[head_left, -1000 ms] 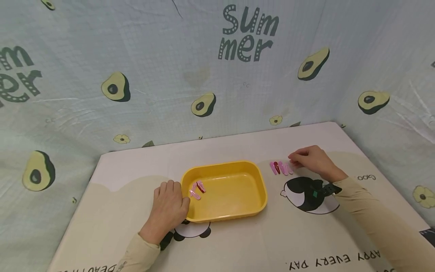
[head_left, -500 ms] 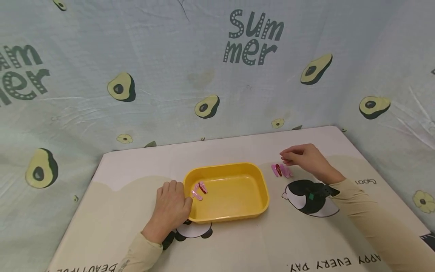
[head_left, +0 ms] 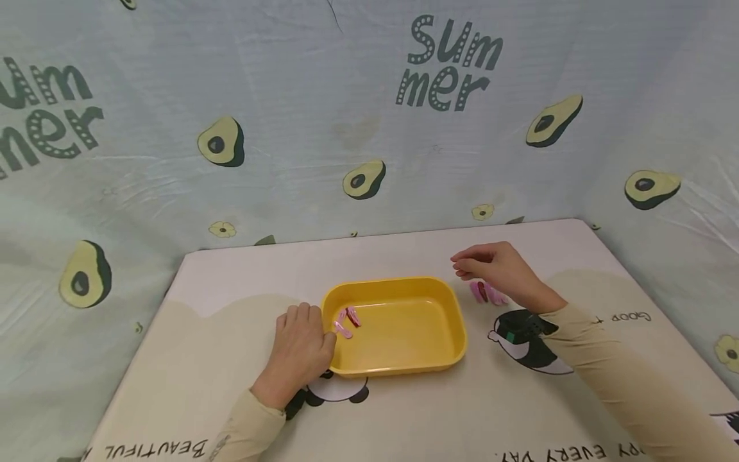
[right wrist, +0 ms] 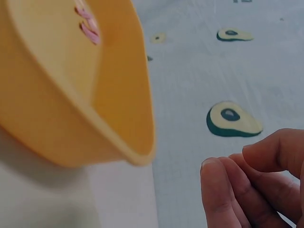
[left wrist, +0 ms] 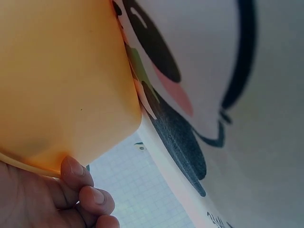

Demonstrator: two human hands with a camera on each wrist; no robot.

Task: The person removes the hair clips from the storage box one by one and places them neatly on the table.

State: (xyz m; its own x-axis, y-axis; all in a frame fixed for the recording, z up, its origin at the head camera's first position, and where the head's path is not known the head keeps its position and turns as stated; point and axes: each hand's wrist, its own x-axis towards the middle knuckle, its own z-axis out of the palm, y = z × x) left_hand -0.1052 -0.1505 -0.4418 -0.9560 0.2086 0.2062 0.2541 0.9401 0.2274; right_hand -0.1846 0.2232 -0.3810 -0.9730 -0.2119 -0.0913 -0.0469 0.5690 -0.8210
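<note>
A shallow yellow tray (head_left: 398,371) stands on the table, with pink and red hair clips (head_left: 343,330) at its left end. My left hand (head_left: 303,346) grips the tray's left rim; in the left wrist view its curled fingers (left wrist: 76,171) touch the tray's outside. My right hand (head_left: 499,273) hovers above the table beyond the tray's far right corner. Its thumb and fingertips (right wrist: 216,173) are close together, and no clip shows between them. Just below that hand lies a row of pink and red hair clips (head_left: 476,292), partly covered by it.
The table cover (head_left: 404,420) is pale, with printed animals and lettering. A hanging cloth (head_left: 300,102) printed with avocados rises behind the table's back edge and along its sides.
My right hand has lifted from the right end of the clip row and moved left toward the tray. The left hand stays on the rim. The head view has shifted slightly.
</note>
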